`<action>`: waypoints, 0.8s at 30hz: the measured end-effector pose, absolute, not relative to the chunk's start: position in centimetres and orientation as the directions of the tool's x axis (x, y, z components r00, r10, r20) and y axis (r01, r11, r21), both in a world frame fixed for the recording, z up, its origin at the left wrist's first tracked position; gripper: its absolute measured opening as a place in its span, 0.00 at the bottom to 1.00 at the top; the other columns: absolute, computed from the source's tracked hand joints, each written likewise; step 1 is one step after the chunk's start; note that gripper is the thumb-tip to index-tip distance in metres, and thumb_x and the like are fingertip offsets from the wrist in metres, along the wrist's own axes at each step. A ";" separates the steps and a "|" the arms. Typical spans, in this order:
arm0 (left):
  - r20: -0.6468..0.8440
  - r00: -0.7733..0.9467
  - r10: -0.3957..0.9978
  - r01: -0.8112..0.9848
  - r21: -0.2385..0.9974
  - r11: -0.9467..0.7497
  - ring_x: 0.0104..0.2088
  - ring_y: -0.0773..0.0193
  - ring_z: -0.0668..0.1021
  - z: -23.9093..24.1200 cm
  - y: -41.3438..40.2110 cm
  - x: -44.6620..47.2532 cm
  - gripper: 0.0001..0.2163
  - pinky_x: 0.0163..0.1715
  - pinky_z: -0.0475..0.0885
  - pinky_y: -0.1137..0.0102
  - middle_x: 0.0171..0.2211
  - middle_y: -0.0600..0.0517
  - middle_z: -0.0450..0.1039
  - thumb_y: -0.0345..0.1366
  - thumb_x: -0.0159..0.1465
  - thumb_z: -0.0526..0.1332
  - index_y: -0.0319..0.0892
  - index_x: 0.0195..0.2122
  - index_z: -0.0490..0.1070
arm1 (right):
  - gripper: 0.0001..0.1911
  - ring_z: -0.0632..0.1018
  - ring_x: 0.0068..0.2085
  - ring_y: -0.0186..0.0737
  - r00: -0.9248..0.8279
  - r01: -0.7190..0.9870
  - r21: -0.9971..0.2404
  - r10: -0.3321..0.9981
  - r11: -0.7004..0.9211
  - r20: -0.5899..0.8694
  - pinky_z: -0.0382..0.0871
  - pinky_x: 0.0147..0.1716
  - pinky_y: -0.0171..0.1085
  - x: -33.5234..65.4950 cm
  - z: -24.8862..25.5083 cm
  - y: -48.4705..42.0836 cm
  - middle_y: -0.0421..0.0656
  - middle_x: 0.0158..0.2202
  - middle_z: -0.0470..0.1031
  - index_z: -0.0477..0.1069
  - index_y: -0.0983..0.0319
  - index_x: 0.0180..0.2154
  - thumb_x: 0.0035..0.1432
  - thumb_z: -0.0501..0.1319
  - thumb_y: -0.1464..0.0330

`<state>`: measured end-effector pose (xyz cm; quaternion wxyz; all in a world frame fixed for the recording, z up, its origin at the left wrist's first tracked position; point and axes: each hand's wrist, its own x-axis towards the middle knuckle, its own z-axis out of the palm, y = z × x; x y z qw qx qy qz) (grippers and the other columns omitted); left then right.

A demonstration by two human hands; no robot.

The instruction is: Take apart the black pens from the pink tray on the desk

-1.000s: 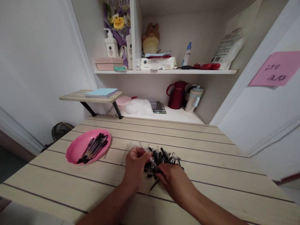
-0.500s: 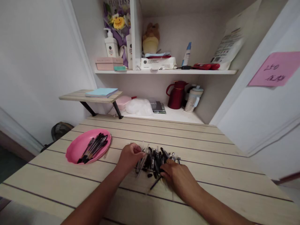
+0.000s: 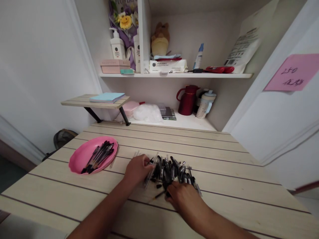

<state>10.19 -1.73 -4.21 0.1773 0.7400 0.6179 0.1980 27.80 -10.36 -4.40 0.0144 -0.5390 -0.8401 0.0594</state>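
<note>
A pile of pen parts [image 3: 167,170] lies on the table between my hands: black caps, clear barrels and thin refills. At the pile's left edge is my left hand [image 3: 137,168], thumb and fingers closed together by some clear barrels [image 3: 149,177]; what they grip is hard to make out. My right hand [image 3: 184,199] is at the near side, fingers bent and closed. From its fingertips a slim dark pen refill [image 3: 159,195] with a yellowish end points left. A small black cap [image 3: 159,186] lies just beyond it.
Left of the pile stands a pink scalloped dish [image 3: 76,161] holding several black pens [image 3: 99,156]. A small raised shelf [image 3: 82,102] bears blue paper [image 3: 107,97]. At the back stand a red jug [image 3: 188,101] and a pale cup [image 3: 204,105].
My right hand has moved a little toward me, uncovering more pen parts on the pile's right. The refill at its fingertips has shifted left and lies flatter. My left hand has barely moved.
</note>
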 end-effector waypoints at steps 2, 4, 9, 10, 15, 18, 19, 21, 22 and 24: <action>0.109 0.143 0.984 0.841 0.511 -0.179 0.30 0.64 0.73 -3.5 -1.4 9.2 0.12 0.27 0.60 0.73 0.27 0.52 0.73 0.43 0.51 0.58 0.42 0.32 0.71 | 0.04 0.74 0.31 0.40 -0.418 0.903 -0.127 0.907 0.410 -0.047 0.60 0.27 0.33 27.7 -4.5 -10.4 0.44 0.32 0.74 0.69 0.62 0.31 0.52 0.56 0.72; 0.140 0.116 0.983 0.853 0.493 -0.171 0.30 0.64 0.73 -2.5 -0.7 7.2 0.12 0.28 0.61 0.73 0.27 0.51 0.74 0.42 0.52 0.56 0.42 0.32 0.71 | 0.04 0.74 0.31 0.40 -0.421 0.901 -0.136 0.906 0.412 -0.045 0.60 0.27 0.33 27.8 -4.5 -10.5 0.44 0.32 0.74 0.69 0.62 0.31 0.52 0.56 0.73; 0.204 -0.064 0.977 0.945 0.328 -0.007 0.32 0.61 0.74 0.0 2.1 -1.3 0.14 0.28 0.62 0.71 0.34 0.51 0.74 0.43 0.54 0.51 0.44 0.37 0.70 | 0.04 0.74 0.30 0.38 -0.433 0.894 -0.133 0.901 0.428 -0.012 0.58 0.26 0.32 28.0 -4.8 -10.7 0.43 0.31 0.74 0.68 0.62 0.31 0.53 0.56 0.73; 0.182 -0.124 0.975 0.962 0.261 0.073 0.33 0.59 0.74 0.1 2.6 -3.1 0.15 0.27 0.62 0.71 0.35 0.49 0.74 0.43 0.54 0.51 0.43 0.38 0.69 | 0.04 0.74 0.30 0.38 -0.439 0.891 -0.132 0.899 0.435 -0.003 0.58 0.26 0.32 28.1 -4.9 -10.7 0.43 0.31 0.73 0.68 0.62 0.31 0.53 0.56 0.73; -0.056 -0.263 0.963 0.960 0.085 0.267 0.33 0.52 0.74 -0.9 4.2 -8.9 0.18 0.25 0.61 0.69 0.35 0.39 0.73 0.41 0.49 0.55 0.36 0.37 0.69 | 0.05 0.74 0.29 0.37 -0.456 0.881 -0.124 0.889 0.457 0.039 0.56 0.25 0.32 27.9 -4.8 -11.0 0.42 0.29 0.73 0.69 0.62 0.29 0.52 0.56 0.75; -0.116 -0.256 0.960 0.959 0.091 0.267 0.28 0.54 0.74 -1.9 4.5 -9.3 0.13 0.23 0.60 0.70 0.28 0.40 0.74 0.41 0.47 0.56 0.37 0.27 0.70 | 0.05 0.73 0.29 0.38 -0.465 0.875 -0.118 0.883 0.469 0.064 0.56 0.25 0.33 27.7 -4.7 -11.0 0.42 0.29 0.73 0.69 0.61 0.28 0.52 0.55 0.75; -0.124 -0.257 0.958 0.958 0.100 0.270 0.27 0.55 0.74 -2.1 4.5 -9.1 0.11 0.22 0.60 0.70 0.27 0.41 0.74 0.40 0.47 0.55 0.38 0.26 0.70 | 0.05 0.73 0.29 0.38 -0.467 0.874 -0.116 0.881 0.473 0.073 0.56 0.25 0.33 27.7 -4.8 -11.1 0.42 0.29 0.73 0.69 0.61 0.28 0.53 0.55 0.74; -0.134 -0.266 0.954 0.952 0.120 0.283 0.25 0.56 0.74 -2.4 4.5 -8.8 0.09 0.21 0.59 0.70 0.25 0.42 0.74 0.38 0.47 0.55 0.38 0.24 0.70 | 0.05 0.73 0.29 0.39 -0.466 0.874 -0.113 0.881 0.472 0.076 0.56 0.25 0.33 27.8 -4.9 -11.0 0.42 0.29 0.73 0.69 0.61 0.28 0.53 0.55 0.74; -0.133 -0.272 0.953 0.948 0.132 0.289 0.24 0.57 0.74 -2.4 4.5 -8.8 0.09 0.21 0.59 0.70 0.25 0.43 0.74 0.38 0.46 0.55 0.38 0.25 0.70 | 0.05 0.73 0.28 0.39 -0.463 0.876 -0.115 0.883 0.469 0.074 0.56 0.25 0.33 27.9 -4.9 -11.0 0.42 0.29 0.73 0.69 0.61 0.28 0.53 0.55 0.73; -0.120 -0.279 0.953 0.942 0.156 0.296 0.24 0.57 0.74 -2.2 4.4 -8.9 0.09 0.20 0.58 0.70 0.25 0.43 0.74 0.38 0.46 0.56 0.39 0.25 0.69 | 0.06 0.73 0.29 0.38 -0.454 0.879 -0.131 0.888 0.459 0.069 0.56 0.26 0.33 28.3 -5.0 -10.9 0.42 0.29 0.73 0.69 0.61 0.28 0.54 0.54 0.73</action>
